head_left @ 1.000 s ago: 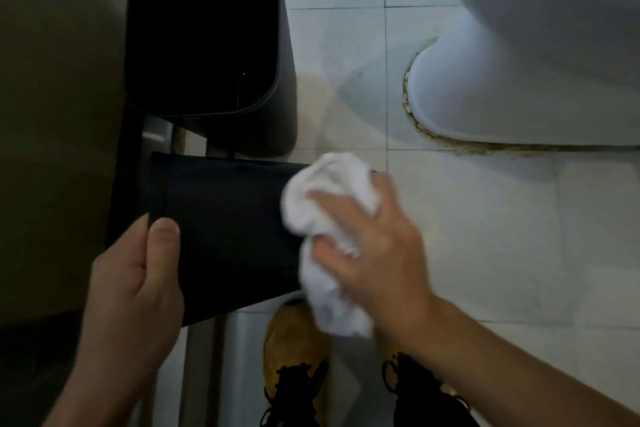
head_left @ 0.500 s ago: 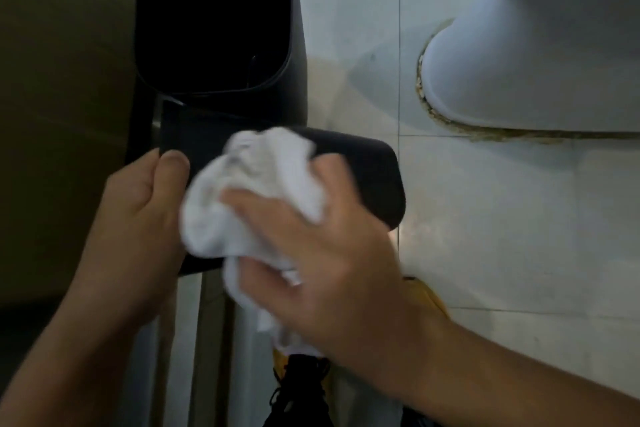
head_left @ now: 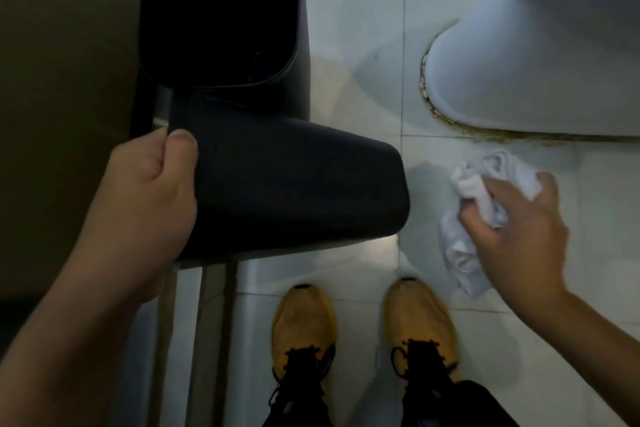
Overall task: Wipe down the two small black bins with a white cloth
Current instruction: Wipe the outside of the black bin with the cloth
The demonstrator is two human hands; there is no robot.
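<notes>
Tiled floor below, left hand grips tipped bin; right hand, beside it, clutches white cloth.

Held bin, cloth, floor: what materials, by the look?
Held bin: likely moulded plastic, matte black; smooth walls, rounded corners, dull sheen. White cloth: soft woven fabric, perhaps cotton; it bunches and creases in the right hand. Floor: glazed ceramic tile, probably; pale squares, grout lines, faint reflections.
</notes>
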